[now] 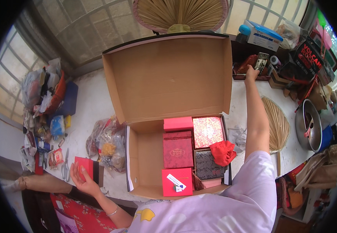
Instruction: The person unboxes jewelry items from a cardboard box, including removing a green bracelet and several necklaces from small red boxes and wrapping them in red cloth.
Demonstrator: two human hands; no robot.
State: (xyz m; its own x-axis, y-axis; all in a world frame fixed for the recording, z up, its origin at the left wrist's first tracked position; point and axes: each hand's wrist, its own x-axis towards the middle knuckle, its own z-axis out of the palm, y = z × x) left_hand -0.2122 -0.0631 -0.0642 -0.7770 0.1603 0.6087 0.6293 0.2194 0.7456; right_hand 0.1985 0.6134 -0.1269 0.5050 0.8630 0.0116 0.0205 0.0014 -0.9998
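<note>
My right hand (pixel 252 72) reaches to the back right and touches a smartphone (pixel 261 62) with a lit screen, beside a dark red item in a low tray. My left hand (pixel 84 179) is at the front left, palm up with fingers apart, against a small red box (pixel 84 166); whether it bears the box's weight is unclear. Between my arms stands a large cardboard box (pixel 148 157) with its lid (pixel 171 78) raised. Inside are a dark red box (pixel 177 153), a red gift box (pixel 177 174), a floral-patterned box (pixel 208 131) and a black patterned box (pixel 209 167) with red cloth (pixel 223 153) on it.
Filled plastic bags (pixel 110 145) lie left of the cardboard box. Scissors (pixel 65 167) and an orange basket (pixel 58 90) are further left. On the right are a woven fan (pixel 274 125), a metal bowl (pixel 305 139) and stacked packages (pixel 308 59). Another person's leg (pixel 44 183) shows at left.
</note>
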